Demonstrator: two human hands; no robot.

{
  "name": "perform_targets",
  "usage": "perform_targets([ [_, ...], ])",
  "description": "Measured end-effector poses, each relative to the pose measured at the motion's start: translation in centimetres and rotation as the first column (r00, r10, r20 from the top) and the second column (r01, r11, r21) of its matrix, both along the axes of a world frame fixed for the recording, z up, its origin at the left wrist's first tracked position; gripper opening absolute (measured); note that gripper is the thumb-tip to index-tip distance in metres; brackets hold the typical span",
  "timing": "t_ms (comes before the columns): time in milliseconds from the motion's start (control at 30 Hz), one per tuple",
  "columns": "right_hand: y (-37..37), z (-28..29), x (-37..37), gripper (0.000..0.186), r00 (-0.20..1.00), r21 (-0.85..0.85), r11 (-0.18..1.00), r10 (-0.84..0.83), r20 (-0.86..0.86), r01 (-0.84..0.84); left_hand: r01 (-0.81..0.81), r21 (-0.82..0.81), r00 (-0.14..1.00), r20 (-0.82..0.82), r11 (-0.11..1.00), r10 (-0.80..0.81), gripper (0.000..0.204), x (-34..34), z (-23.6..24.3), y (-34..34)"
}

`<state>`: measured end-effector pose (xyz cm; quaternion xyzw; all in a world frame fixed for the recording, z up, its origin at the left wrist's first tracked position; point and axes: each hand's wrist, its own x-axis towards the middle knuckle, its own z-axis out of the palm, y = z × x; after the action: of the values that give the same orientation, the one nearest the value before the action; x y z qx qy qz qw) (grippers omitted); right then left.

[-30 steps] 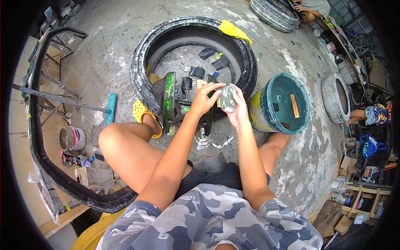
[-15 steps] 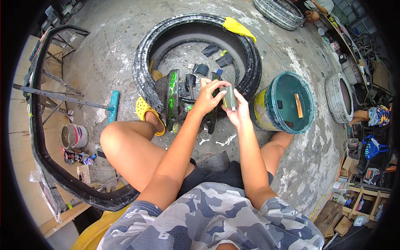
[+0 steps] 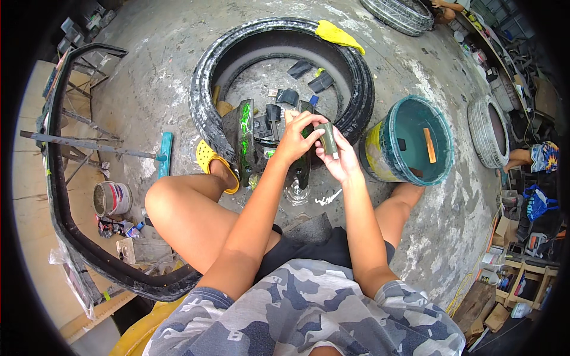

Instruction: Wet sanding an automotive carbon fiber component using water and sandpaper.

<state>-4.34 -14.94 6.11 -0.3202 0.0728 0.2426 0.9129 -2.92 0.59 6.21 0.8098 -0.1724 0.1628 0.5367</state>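
Between my hands is a small olive-grey piece (image 3: 328, 142) with a slightly curved face, like a folded sheet or pad. My right hand (image 3: 342, 161) grips it from below and the right side. My left hand (image 3: 300, 140) pinches its upper left edge with thumb and fingers. Just beneath, a glossy black moulded part (image 3: 246, 142) with bright green markings leans on a large black ring (image 3: 205, 113) that resembles a tyre. Inside the ring lie several dark curved scraps (image 3: 287, 97) and a small blue piece (image 3: 313, 100).
A teal-rimmed bucket (image 3: 389, 148) holds water and floating strips at my right. A yellow cloth (image 3: 339, 35) drapes over the ring. At left are a teal squeegee (image 3: 165, 154), a white pail (image 3: 113, 198) and a black frame (image 3: 53, 196). Another person's arm (image 3: 446, 7) shows at far right.
The view has shifted slightly. Both hands keep hold of the olive-grey piece, which is turned a little, showing more of its curved face.
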Motion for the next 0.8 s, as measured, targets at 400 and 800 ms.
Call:
perform_targets([
  [400, -0.3, -4.9, 2.9, 0.030, 0.875, -0.424, 0.765, -0.426, 0.229, 0.484, -0.405, -0.043, 0.909, -0.133, 0.914, 0.396, 0.038, 0.9, -2.5, -1.4],
  [800, 4.5, -5.1, 1.0, 0.034, 0.598, -0.592, 0.117, -0.022, 0.801, 0.797, -0.276, -0.160, 0.885, -0.427, 0.948, 0.186, 0.044, 1.9, -3.2, -0.2],
])
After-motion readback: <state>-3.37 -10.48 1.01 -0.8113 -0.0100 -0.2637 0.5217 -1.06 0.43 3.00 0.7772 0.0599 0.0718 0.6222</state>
